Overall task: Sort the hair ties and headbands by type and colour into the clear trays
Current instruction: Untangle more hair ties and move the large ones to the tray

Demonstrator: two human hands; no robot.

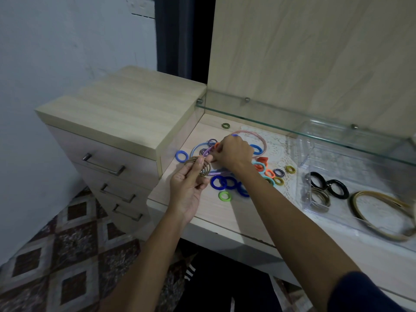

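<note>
Left hand (189,185) grips tan hair ties (199,166) (bunched); no writing legible.

Tan headband (382,216) blurred, cut by right edge, right hand (234,154) hides ties beneath, tray (315,140) edges faint.

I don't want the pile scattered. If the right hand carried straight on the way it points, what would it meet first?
Probably the purple-striped hair tie just past the right hand, then the blue hair tie at the shelf's left edge. Depth is unclear from this one view.
</note>
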